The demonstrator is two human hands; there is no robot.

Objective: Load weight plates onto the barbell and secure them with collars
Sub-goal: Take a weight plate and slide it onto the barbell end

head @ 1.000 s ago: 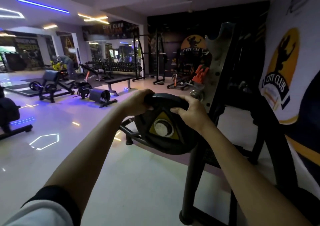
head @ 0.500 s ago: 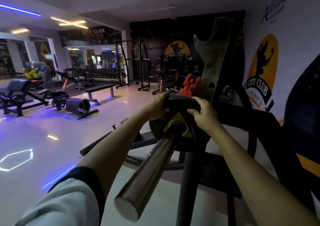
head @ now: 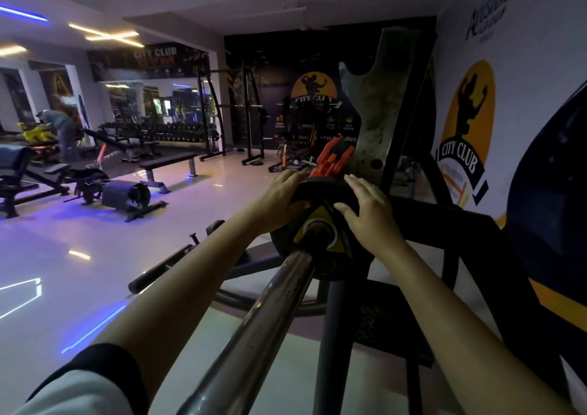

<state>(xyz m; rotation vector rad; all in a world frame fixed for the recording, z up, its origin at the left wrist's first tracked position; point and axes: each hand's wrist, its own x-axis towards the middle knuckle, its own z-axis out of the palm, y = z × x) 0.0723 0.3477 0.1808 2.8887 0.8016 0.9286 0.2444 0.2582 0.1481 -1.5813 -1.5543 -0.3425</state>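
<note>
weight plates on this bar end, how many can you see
1: a black weight plate on the barbell sleeve, left hand and right hand on its upper rim. Others may be hidden behind it.

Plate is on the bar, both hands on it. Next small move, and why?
Probably push the weight plate farther along the barbell sleeve until it stops: left hand and right hand are on its rim, and the sleeve carries no collar.
</note>
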